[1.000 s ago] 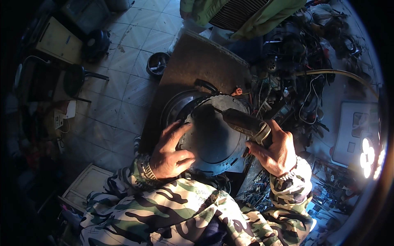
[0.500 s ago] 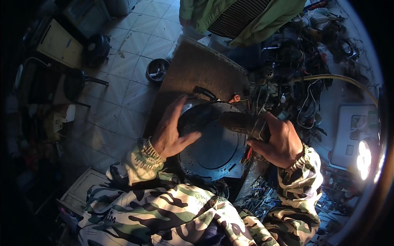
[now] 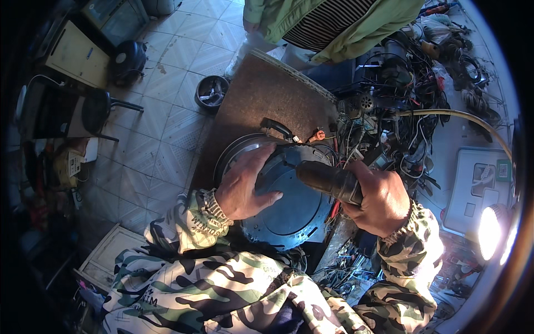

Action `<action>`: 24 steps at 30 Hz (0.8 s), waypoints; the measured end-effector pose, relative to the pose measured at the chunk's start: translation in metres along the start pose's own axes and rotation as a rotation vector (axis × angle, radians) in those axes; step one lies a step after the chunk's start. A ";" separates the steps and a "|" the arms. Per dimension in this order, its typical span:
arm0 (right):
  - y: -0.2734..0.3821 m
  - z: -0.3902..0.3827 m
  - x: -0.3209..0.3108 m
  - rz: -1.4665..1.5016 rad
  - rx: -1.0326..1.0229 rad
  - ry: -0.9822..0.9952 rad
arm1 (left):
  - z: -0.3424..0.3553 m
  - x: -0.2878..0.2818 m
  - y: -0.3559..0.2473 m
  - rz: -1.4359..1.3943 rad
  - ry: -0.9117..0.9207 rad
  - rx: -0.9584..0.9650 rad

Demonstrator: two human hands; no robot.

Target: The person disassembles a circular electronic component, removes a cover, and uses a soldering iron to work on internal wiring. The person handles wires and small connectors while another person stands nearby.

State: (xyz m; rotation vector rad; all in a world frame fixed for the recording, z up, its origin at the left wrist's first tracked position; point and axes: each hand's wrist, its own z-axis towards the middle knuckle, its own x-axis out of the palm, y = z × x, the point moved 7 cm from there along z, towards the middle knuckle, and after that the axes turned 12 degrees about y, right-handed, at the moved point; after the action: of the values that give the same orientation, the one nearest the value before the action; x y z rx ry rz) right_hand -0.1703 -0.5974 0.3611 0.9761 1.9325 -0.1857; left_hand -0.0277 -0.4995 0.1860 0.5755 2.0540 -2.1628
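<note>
A round blue-grey metal base (image 3: 289, 209) of an appliance lies on the brown board in front of me, with small holes and slots around its edge. Behind its upper left side shows a silvery round rim (image 3: 225, 156). My left hand (image 3: 242, 186) lies flat over the left part of the base, fingers stretched and thumb apart. In my right hand (image 3: 381, 197) is a dark power screwdriver (image 3: 328, 181), pointed left across the base's upper right edge. Its tip is over the rim; whether it touches a screw is too small to tell.
The brown board (image 3: 267, 92) bears a black handle (image 3: 277, 127) and an orange plug (image 3: 318, 135). Tangled wires and parts (image 3: 400, 117) crowd the right side. A bright lamp (image 3: 490, 232) shines at far right. Another person in a green jacket (image 3: 267, 22) stands across the board.
My left hand has moved right and lies lower onto the base, and the silvery rim shows more. The power screwdriver has shifted slightly down and left. The picture is brighter.
</note>
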 end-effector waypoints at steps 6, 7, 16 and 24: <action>0.001 0.001 -0.005 -0.026 -0.008 0.006 | 0.001 -0.002 -0.003 -0.011 -0.009 0.016; 0.003 0.001 -0.005 -0.037 -0.009 0.002 | 0.000 -0.003 -0.003 -0.011 -0.013 0.021; 0.007 -0.004 -0.005 -0.060 -0.015 -0.013 | 0.000 -0.004 -0.006 0.023 -0.053 0.033; 0.002 -0.001 0.000 -0.102 -0.015 -0.028 | -0.002 -0.004 -0.004 0.041 -0.073 0.035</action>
State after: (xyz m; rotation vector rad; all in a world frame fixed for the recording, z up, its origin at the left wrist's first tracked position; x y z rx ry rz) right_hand -0.1695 -0.5960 0.3622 0.8618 1.9567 -0.2416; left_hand -0.0249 -0.4981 0.1915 0.5295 1.9541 -2.1678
